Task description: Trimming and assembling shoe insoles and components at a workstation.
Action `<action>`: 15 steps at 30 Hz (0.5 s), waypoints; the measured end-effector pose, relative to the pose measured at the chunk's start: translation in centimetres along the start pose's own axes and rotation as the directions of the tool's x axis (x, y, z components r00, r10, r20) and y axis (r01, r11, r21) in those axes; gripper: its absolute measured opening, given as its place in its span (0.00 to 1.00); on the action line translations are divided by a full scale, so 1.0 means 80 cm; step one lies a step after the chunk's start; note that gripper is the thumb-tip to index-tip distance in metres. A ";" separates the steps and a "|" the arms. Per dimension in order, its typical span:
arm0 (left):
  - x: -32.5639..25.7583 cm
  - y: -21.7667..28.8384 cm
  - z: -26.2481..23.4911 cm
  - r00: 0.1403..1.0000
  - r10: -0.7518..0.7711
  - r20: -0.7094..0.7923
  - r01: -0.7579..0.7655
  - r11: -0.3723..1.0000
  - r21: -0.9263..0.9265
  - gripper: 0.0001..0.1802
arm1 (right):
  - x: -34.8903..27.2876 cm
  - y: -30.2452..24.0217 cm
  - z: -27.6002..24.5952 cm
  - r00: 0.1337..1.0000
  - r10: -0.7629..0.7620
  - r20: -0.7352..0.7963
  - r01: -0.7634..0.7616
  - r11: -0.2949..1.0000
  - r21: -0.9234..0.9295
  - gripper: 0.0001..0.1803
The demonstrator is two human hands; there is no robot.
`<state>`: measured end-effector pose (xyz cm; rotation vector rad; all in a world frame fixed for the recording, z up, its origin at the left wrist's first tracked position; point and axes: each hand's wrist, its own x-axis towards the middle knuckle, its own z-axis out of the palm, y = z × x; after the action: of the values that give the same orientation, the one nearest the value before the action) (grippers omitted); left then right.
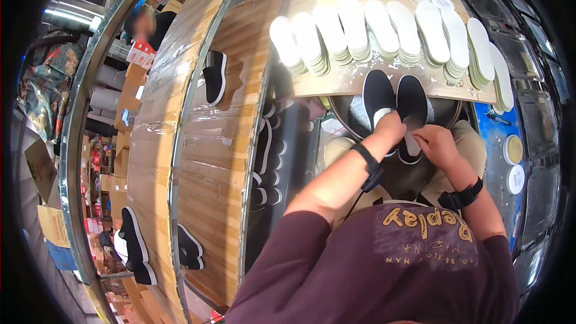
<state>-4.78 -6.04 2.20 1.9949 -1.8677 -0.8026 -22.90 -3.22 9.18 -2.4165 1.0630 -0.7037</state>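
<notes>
Just right of frame centre, the left hand [393,127] pinches a white insole [381,117] into the left black shoe [378,97]; the right hand [437,144] grips the right black shoe [412,105]. Both look light and soft, best held at the collar rim

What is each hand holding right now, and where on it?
The left hand grips the left black shoe at its heel opening; the right hand holds the right black shoe at its heel end.
</notes>
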 end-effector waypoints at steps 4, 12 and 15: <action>-0.021 -0.006 -0.015 0.996 0.086 -0.025 -0.089 0.985 -0.149 0.16 | -0.006 0.001 -0.034 0.983 0.150 -0.104 -0.148 0.989 0.023 0.05; -0.122 -0.118 -0.205 0.940 -0.187 -0.285 0.045 0.898 -0.438 0.09 | -0.138 0.111 -0.072 0.817 0.559 -0.139 -0.575 0.771 -0.274 0.07; -0.069 -0.194 -0.292 0.873 -0.173 -0.455 -0.076 0.876 -0.477 0.05 | -0.183 0.109 -0.062 0.831 0.544 -0.116 -0.554 0.788 -0.268 0.09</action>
<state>21.37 -2.53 13.25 1.7165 -1.1874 -0.6194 -39.24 1.66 4.20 -2.1295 1.8920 -0.4002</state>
